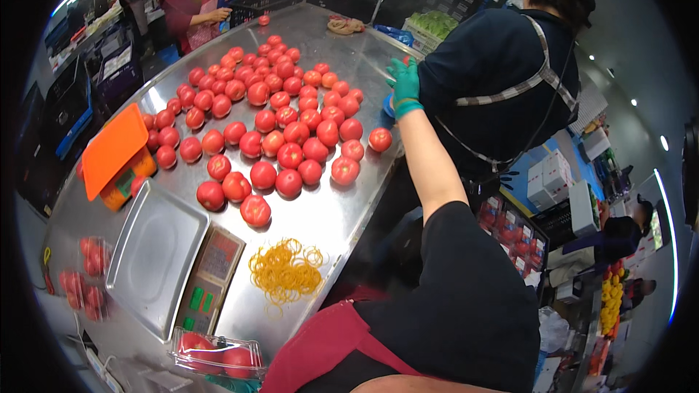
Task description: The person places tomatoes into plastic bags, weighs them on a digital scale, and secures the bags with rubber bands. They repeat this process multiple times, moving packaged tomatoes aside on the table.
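Observation:
My left hand (236, 383), in a green glove, is mostly hidden beneath a clear plastic clamshell (215, 353) of tomatoes and holds it at the table's near edge. My right arm stretches far across to the table's right edge. The green-gloved right hand (405, 83) is beside a co-worker's dark back. A bit of red, perhaps a tomato (406, 59), shows at its fingertips; whether it is gripped is unclear. Many loose tomatoes (289, 155) cover the middle of the steel table (349, 218). Yellow rubber bands (286, 272) lie in a pile near me.
A scale with a steel pan (158, 259) stands at the left, near an orange plastic board (116, 150) and packed clamshells (84, 292). The co-worker (502, 82) stands close on the right. Below, a crate (513, 234) holds packed tomatoes. Another person (191, 5) stands beyond the table.

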A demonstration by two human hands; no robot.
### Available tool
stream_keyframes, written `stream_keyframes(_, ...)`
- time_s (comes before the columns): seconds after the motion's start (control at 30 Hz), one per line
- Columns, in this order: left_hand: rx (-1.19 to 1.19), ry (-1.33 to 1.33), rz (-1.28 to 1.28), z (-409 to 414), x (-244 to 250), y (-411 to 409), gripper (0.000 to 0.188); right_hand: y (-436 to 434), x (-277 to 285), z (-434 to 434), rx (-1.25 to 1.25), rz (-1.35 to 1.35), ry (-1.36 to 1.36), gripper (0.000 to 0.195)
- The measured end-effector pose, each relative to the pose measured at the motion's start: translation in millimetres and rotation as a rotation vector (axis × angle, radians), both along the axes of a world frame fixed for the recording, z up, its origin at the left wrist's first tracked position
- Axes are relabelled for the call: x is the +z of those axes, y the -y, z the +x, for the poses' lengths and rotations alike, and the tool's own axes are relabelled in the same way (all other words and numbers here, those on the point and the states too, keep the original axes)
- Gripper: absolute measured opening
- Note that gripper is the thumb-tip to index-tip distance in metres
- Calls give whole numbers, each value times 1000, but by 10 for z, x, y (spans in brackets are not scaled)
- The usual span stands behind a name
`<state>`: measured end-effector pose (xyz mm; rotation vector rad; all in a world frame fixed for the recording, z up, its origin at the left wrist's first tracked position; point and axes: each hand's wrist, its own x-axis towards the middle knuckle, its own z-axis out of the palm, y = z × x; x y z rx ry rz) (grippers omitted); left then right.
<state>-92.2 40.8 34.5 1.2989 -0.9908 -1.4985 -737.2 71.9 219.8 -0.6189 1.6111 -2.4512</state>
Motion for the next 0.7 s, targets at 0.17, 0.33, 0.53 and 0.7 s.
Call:
stream_keyframes(0.17, -65, 38, 15, -273, -65, 165, 81, -574, -401, 159, -41, 1, -77, 47)
stream_keyframes(0.33, -104, 28, 51, -575, -139, 317, 81, -595, -453, 141, 368, -77, -51, 42)
stream_keyframes(0.53, -182, 43, 82, -958, -146, 400, 83, 484, 264, -1166, 131, 20, 129, 49)
stream_keyframes(0.7, -95, -4, 94, -743, -149, 326, 83, 836, 768, -838, 88, -57, -176, 38)
